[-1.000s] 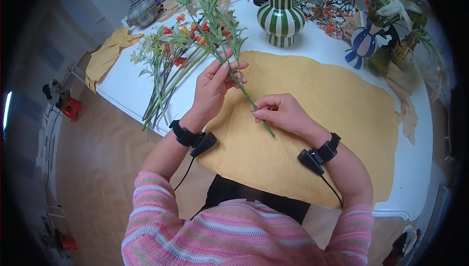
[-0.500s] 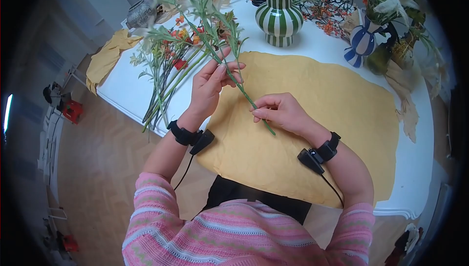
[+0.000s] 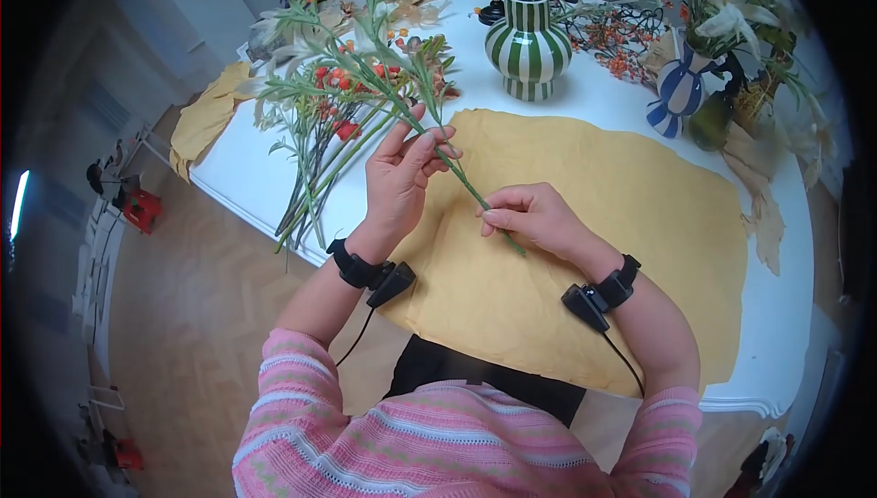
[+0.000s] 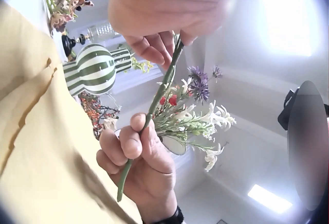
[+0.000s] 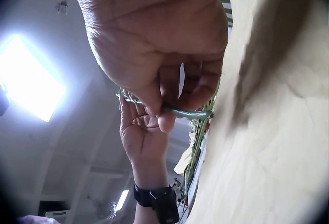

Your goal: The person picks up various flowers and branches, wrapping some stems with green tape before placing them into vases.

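Observation:
A green flower stem [image 3: 470, 189] with pale leafy tops slants over the tan cloth [image 3: 621, 224] in the head view. The left hand [image 3: 398, 178] pinches it at mid-length, thumb against fingers. Lower down, the right hand [image 3: 539, 221] pinches the stem near its cut end, which pokes out past the fingertips. In the left wrist view the stem [image 4: 160, 91] runs from the left hand [image 4: 169, 8] down to the right hand [image 4: 139, 162]. The right wrist view shows the stem's end [image 5: 193, 114] under the right hand [image 5: 159, 44], with the left hand [image 5: 146, 136] behind.
Loose stems with red and orange flowers [image 3: 345, 129] lie on the white table [image 3: 239, 162] at left. A green-striped vase [image 3: 528, 46] stands at the back, a blue-striped vase [image 3: 679, 96] at right. Red-berried sprigs [image 3: 624, 64] lie between them. A crumpled tan piece [image 3: 208, 121] hangs over the left edge.
The leafy top of the stem has tilted down to the left. Both hands keep their pinch and have shifted slightly, while the head view has moved a little.

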`<state>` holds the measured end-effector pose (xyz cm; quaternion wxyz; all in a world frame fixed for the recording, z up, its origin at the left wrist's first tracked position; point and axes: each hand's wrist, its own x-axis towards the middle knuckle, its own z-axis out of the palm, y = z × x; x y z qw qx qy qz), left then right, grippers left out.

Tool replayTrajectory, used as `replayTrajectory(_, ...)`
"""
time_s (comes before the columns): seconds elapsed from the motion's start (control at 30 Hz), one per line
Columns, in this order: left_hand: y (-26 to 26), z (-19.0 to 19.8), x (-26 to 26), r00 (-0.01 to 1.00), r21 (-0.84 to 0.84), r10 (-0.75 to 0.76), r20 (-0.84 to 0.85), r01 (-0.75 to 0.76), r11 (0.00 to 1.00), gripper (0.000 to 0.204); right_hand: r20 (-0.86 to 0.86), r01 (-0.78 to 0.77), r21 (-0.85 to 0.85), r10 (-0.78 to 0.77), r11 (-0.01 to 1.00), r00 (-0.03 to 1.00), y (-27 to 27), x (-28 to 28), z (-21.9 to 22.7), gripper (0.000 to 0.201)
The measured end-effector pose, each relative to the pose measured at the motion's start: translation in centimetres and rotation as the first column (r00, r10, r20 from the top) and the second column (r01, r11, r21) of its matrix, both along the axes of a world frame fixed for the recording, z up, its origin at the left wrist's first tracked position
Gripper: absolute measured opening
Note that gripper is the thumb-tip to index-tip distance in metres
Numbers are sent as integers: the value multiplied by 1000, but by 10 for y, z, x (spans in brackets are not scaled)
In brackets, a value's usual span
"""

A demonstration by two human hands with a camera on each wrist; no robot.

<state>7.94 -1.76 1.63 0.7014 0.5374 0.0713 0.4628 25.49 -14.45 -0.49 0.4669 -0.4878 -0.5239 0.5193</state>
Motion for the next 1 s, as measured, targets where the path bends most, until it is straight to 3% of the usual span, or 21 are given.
replayTrajectory(0.2,-4,2,1,989,-69,149,-24,-150,986,50,54,69,73,-73,995,996,-2,-4,2,21)
replayTrajectory(0.33,-8,4,4,969,-33,224,-100,-228,973,50,12,199,203,-206,959,979,-1,-11,-1,21)
replayTrajectory(0.47,-15,12,9,939,48,296,-173,-293,955,48,82,199,209,-220,957,972,-3,-10,0,20)
replayTrajectory(0.57,-14,18,10,937,69,257,-236,-247,966,54,4,201,196,-206,960,979,-5,-10,4,19)
replayTrajectory(0.7,-17,18,8,956,83,227,-188,-214,973,49,-59,198,214,-189,957,980,-6,-9,7,20)
replayTrajectory(0.8,-16,15,8,964,53,243,-111,-239,970,40,-104,171,215,-152,962,983,-6,-7,8,21)
replayTrajectory(0.87,-12,14,9,978,-145,208,-37,-211,967,34,-129,152,217,-126,964,984,-6,-5,7,22)
replayTrajectory(1.0,-1,13,11,984,-225,178,8,-171,959,38,-217,100,196,-57,976,975,-5,-3,6,23)
